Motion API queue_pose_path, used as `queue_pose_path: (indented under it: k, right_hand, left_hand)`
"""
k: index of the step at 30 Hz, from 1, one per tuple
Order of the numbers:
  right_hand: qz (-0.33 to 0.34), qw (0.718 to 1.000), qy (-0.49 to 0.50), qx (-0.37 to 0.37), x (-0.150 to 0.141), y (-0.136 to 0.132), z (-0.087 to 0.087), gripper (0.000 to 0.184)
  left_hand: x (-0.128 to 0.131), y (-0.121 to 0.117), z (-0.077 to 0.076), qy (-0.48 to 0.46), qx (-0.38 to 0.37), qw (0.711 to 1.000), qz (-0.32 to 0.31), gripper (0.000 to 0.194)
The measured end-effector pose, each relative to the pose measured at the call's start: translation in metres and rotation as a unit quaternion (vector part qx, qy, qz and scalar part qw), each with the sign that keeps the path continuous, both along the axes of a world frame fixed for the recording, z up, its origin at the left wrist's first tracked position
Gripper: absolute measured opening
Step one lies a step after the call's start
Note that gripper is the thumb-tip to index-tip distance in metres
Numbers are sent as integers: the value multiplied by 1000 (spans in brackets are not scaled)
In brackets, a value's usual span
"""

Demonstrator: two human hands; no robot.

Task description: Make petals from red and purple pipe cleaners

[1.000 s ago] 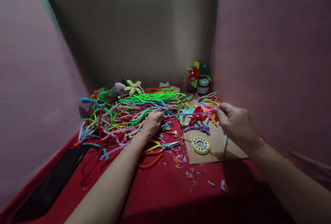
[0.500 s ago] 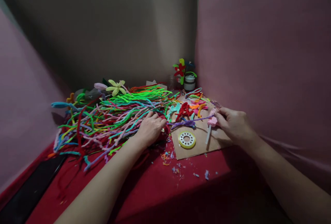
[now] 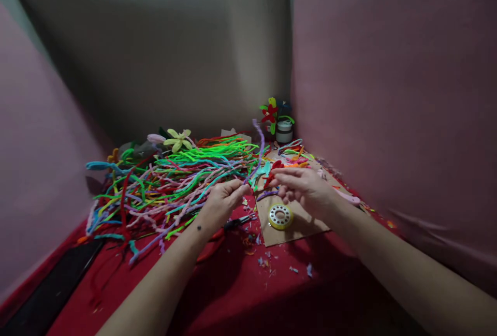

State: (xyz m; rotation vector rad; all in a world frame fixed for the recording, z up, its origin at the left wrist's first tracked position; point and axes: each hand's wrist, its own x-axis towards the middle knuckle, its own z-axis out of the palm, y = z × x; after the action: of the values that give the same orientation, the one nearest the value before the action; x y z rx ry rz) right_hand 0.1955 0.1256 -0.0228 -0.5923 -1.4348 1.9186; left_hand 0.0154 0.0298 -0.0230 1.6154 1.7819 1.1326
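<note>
Pinching a purple fuzzy stem (image 3: 261, 155), left hand (image 3: 227, 196); stem curves up and away from its fingertips. Right hand (image 3: 301, 188) near, to its right, fingers extended, apparently loose in dim light. Tape roll (image 3: 280, 225) on cardboard (image 3: 268, 236) just below right hand.

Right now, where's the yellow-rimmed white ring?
In the head view, the ring lies on the cardboard, slightly right of centre, just below the right hand, with the scissors to its left.
</note>
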Motion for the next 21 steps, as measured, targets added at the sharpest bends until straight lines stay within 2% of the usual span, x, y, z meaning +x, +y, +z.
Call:
queue_pose_path:
  k: [2, 4, 7, 12, 16, 21]
  right_hand:
    - [28, 999, 5, 28, -21, -6, -4, 27]
    - [21, 998, -3, 53, -38, -9, -6, 20]
    - [26, 999, 4, 31, -53, -8, -6, 18]
    - [23, 1000, 11, -10, -60, 3, -7, 15]
    - [30, 999, 26, -27, -62, 6, -14, 15]
    - [43, 997, 55, -24, -61, 2, -20, 14]
  left_hand:
    - [4, 0, -2, -16, -1, 1000, -10, 35]
    - [4, -1, -4, -20, 7, 1000, -11, 33]
    - [0, -4, -3, -67, 8, 998, -6, 23]
    - [-10, -6, 0, -168, -3, 986, 11, 22]
    - [-11, -3, -6, -236, -14, 972, 1, 24]
    - [-8, -2, -10, -220, -7, 975, 8, 18]
